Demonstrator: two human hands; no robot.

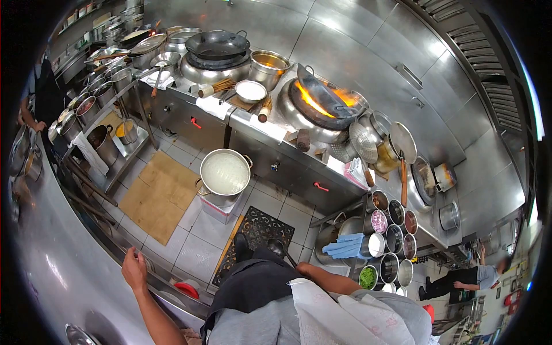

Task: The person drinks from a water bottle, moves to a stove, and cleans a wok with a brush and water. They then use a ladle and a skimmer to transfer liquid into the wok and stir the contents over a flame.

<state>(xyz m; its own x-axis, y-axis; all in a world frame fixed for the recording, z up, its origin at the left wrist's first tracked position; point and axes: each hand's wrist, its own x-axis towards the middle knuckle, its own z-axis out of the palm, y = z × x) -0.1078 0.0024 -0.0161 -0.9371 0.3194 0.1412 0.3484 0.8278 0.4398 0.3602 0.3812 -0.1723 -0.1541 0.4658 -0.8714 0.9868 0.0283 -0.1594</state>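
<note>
My left hand (134, 268) is beside the long steel counter on the left, fingers loosely apart and nothing in it. Close to my right thigh, my right hand (305, 268) is closed round the handle of a ladle (277, 247). The ladle's dark bowl hangs low over the black floor mat (265, 226). Some of the right-hand fingers are hidden. In front of me a tall two-handled pot (225, 172) of cloudy whitish liquid stands on a low support on the floor. Beyond it, a dark wok (325, 95) sits tilted over a burner with orange flames around it.
A second wok (217, 45) rests on the back-left burner. A perforated skimmer (363, 142) lies right of the flames. Several ingredient tins, one with chopped greens (367, 278), stand at my right. Cardboard (158, 195) covers some floor. One person (463, 280) is far right, another far left.
</note>
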